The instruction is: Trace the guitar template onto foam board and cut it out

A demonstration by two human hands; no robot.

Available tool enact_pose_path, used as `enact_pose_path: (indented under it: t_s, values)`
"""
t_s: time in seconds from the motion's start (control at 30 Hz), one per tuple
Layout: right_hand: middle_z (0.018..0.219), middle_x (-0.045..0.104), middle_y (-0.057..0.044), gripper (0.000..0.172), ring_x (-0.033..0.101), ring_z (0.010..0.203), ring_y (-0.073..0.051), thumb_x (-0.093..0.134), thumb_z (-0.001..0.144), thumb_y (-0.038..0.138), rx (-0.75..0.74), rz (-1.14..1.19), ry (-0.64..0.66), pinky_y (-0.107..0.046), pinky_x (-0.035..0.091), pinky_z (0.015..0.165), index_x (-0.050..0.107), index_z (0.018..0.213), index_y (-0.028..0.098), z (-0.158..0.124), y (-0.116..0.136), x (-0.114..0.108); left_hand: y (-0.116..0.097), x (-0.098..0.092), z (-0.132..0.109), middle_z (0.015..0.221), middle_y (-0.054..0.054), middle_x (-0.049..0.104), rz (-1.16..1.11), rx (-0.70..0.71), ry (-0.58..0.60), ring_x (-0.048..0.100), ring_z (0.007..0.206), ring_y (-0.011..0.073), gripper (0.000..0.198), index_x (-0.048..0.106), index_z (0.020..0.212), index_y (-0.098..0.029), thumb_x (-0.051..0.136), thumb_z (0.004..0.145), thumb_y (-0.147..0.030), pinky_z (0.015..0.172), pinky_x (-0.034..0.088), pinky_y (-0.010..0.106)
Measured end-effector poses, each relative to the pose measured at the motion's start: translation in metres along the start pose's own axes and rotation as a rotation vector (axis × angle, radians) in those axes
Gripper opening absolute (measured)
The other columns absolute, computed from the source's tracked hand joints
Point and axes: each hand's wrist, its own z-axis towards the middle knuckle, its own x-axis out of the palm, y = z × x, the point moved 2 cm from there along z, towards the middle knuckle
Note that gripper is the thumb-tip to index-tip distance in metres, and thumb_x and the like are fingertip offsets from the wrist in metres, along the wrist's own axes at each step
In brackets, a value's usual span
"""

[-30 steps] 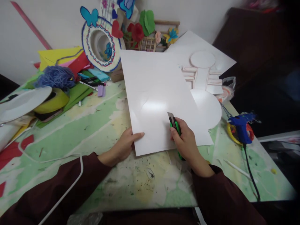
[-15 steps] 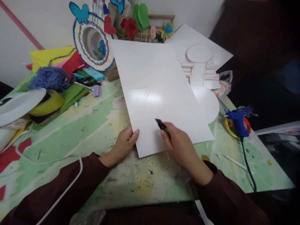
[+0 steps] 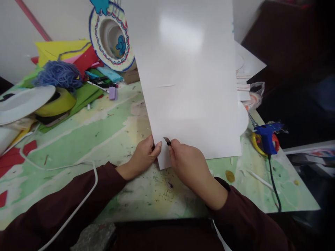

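Observation:
A large white sheet (image 3: 193, 104) is tilted up from the table, its lower left corner between my hands. My left hand (image 3: 142, 155) pinches its left edge near the bottom, thumb on top. In my right hand (image 3: 190, 164) is a dark craft knife (image 3: 167, 141), its blade pointing up and left over the sheet, close to my left thumb. Whether the blade touches the surface I cannot tell. A short thin slit or line (image 3: 166, 85) shows higher on the sheet.
On the right lie a blue glue gun (image 3: 267, 134) with its cord and a roll of tape (image 3: 256, 142). At the left are blue yarn (image 3: 57, 76), a white plate (image 3: 26, 104) and coloured sheets. A white cable (image 3: 95, 177) crosses my left sleeve. A decorated plate (image 3: 112, 38) stands behind.
The sheet's far side has risen and now hides the flowers and much of the cut-out behind. My right hand with the knife has moved left, closer to my left hand.

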Motion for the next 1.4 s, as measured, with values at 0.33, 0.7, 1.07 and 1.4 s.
enact_pose_path:
  t_s: [0.33,0.7,1.07,1.4]
  values:
    - [0.064,0.061,-0.005,0.014,0.058,0.054,-0.017,0.036,0.09,0.017,-0.005,-0.116,0.027,-0.026,0.023,0.046,0.049,0.086,0.018,0.003,0.006,-0.002,0.001,-0.001,0.0,0.066,-0.001,0.052,0.053,0.022,0.005,0.049,0.06,0.0145,0.014,0.048,0.078,-0.02,0.044,0.085,-0.032,0.058,0.037,0.026]
    - [0.062,0.06,-0.006,0.014,0.058,0.052,-0.018,0.037,0.085,0.011,-0.022,-0.195,0.059,-0.025,0.024,0.043,0.05,0.086,0.018,-0.001,0.011,0.001,0.003,0.002,0.0,0.067,-0.001,0.052,0.05,0.093,0.016,0.048,0.061,0.0133,0.013,0.051,0.078,-0.019,0.044,0.086,-0.028,0.059,0.037,0.026]
    - [0.065,0.061,-0.005,0.013,0.061,0.057,-0.018,0.039,0.086,0.01,-0.009,-0.226,0.119,-0.024,0.028,0.045,0.049,0.089,0.018,-0.01,0.008,0.008,0.003,0.002,0.0,0.063,-0.002,0.05,0.053,0.1,0.009,0.045,0.056,0.0116,0.014,0.049,0.077,-0.018,0.045,0.086,-0.028,0.055,0.035,0.024]
    - [0.063,0.059,-0.002,0.012,0.059,0.053,-0.017,0.04,0.084,0.01,-0.035,-0.258,0.106,-0.027,0.016,0.043,0.047,0.088,0.019,-0.014,0.002,0.01,0.004,0.001,0.002,0.065,-0.001,0.053,0.038,0.099,0.026,0.049,0.058,0.0121,0.012,0.052,0.08,-0.017,0.048,0.086,-0.027,0.055,0.038,0.024]
